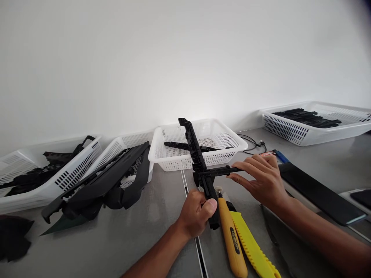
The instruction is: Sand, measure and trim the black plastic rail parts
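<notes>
My left hand [197, 213] is wrapped round the lower end of a long black plastic strip [196, 148], which is raised at a tilt above the table. Between thumb and fingers, my right hand [261, 175] pinches the outer end of a shorter black plastic piece [222, 171]. This piece reaches sideways to the long strip and meets it just above my left hand; whether the two are joined, I cannot tell. Under my hands lie a tool with a yellow wooden handle [232, 235] and a bright yellow toothed tool [255, 247].
Behind the strip stands a white basket [174, 164] holding black strips. Two more baskets with black parts, one with long trim pieces [107, 177], are at left. Another basket [290, 135] sits back right, near a black cable [252, 143] and a flat black slab [319, 193].
</notes>
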A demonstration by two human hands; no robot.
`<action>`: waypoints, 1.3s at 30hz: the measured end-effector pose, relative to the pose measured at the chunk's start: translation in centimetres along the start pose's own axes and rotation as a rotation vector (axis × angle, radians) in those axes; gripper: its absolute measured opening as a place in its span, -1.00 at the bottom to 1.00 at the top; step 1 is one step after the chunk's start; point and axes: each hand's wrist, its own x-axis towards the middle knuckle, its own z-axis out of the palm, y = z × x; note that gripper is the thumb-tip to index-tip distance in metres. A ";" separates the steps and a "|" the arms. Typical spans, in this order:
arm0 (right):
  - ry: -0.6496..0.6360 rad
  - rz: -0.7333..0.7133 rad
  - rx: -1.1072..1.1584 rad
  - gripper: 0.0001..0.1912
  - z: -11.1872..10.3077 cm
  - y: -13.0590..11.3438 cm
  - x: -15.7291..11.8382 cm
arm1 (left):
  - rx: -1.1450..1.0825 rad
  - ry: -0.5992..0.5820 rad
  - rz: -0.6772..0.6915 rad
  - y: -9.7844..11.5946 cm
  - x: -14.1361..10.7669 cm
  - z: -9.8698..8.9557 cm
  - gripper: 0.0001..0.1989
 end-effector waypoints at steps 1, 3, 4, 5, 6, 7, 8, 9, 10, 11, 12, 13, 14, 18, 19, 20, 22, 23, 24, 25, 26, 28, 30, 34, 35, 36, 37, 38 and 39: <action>0.000 0.000 -0.002 -0.83 0.0 0.0 0.0 | -0.003 0.002 -0.001 0.0 0.0 0.0 -0.44; -0.005 0.004 -0.004 -0.83 0.0 0.0 0.0 | -0.011 0.003 0.001 0.0 0.0 0.0 -0.44; -0.008 0.006 -0.004 -0.83 0.0 0.0 0.0 | -0.014 0.003 0.003 0.0 0.0 0.0 -0.44; -0.011 0.007 -0.003 -0.83 0.0 -0.1 0.0 | -0.019 0.005 0.005 0.1 0.0 0.0 -0.44; -0.014 0.008 -0.002 -0.83 -0.1 -0.1 0.0 | -0.022 0.006 0.004 0.1 0.0 0.1 -0.45; -0.017 0.008 -0.001 -0.83 -0.1 0.0 0.0 | -0.025 0.009 0.001 0.2 0.0 0.1 -0.44; -0.018 0.008 -0.002 -0.83 -0.1 0.0 -0.1 | -0.028 0.013 -0.004 0.2 0.0 0.1 -0.44; -0.020 0.009 -0.003 -0.83 -0.1 0.0 -0.1 | -0.032 0.015 -0.008 0.3 0.0 0.1 -0.43; -0.021 0.011 -0.004 -0.82 0.0 0.0 -0.1 | -0.034 0.017 -0.012 0.3 0.0 0.1 -0.42; -0.022 0.013 -0.004 -0.82 0.0 0.1 -0.2 | -0.038 0.018 -0.014 0.3 0.0 0.1 -0.41; -0.022 0.014 -0.003 -0.82 0.0 0.1 -0.2 | -0.043 0.016 -0.015 0.3 0.0 0.1 -0.41; -0.021 0.014 -0.002 -0.82 0.0 0.1 -0.2 | -0.051 0.013 -0.015 0.3 0.0 0.1 -0.40; -0.019 0.015 0.000 -0.83 0.0 0.1 -0.3 | -0.062 0.008 -0.014 0.4 0.0 0.1 -0.40; -0.011 0.017 0.001 -0.84 0.0 0.1 -0.3 | -0.091 -0.005 -0.013 0.4 0.1 0.1 -0.41; -0.010 0.018 0.002 -0.84 0.0 0.1 -0.3 | -0.092 -0.006 -0.011 0.5 0.1 0.1 -0.42; -0.008 0.019 0.004 -0.84 0.0 0.1 -0.3 | -0.091 -0.008 -0.008 0.5 0.1 0.1 -0.43; -0.013 0.019 0.007 -0.83 0.0 0.2 -0.3 | -0.086 -0.008 0.003 0.5 0.1 0.1 -0.44; -0.021 0.017 0.010 -0.83 0.0 0.2 -0.3 | -0.082 -0.006 0.007 0.5 0.1 0.1 -0.44; -0.029 0.015 0.014 -0.83 0.0 0.2 -0.3 | -0.079 -0.006 0.011 0.5 0.1 0.1 -0.45; -0.039 0.014 0.019 -0.82 0.0 0.2 -0.2 | -0.077 -0.007 0.013 0.4 0.1 0.1 -0.45; -0.049 0.014 0.024 -0.81 0.0 0.2 -0.2 | -0.077 -0.009 0.014 0.4 0.1 0.1 -0.45; -0.062 0.018 0.033 -0.79 0.0 0.3 -0.1 | -0.080 -0.009 0.008 0.4 0.1 0.1 -0.46; -0.064 0.023 0.040 -0.78 0.0 0.3 -0.1 | -0.081 -0.004 0.000 0.5 0.1 0.1 -0.47; -0.066 0.029 0.052 -0.78 0.0 0.3 -0.2 | -0.066 -0.005 -0.011 0.8 0.1 0.1 -0.48; -0.067 0.034 0.052 -0.78 0.0 0.3 -0.2 | -0.063 -0.008 -0.012 0.9 0.1 0.1 -0.48; -0.066 0.039 0.051 -0.79 0.0 0.2 -0.2 | -0.063 -0.011 -0.014 0.9 0.1 0.1 -0.48; -0.062 0.046 0.049 -0.79 0.0 0.2 -0.2 | -0.066 -0.012 -0.018 0.9 0.1 0.1 -0.48; -0.057 0.055 0.050 -0.80 -0.1 0.1 -0.2 | -0.070 -0.012 -0.026 0.9 0.1 0.1 -0.48; -0.047 0.070 0.054 -0.80 -0.1 0.1 -0.1 | -0.078 -0.008 -0.039 0.8 0.1 0.1 -0.47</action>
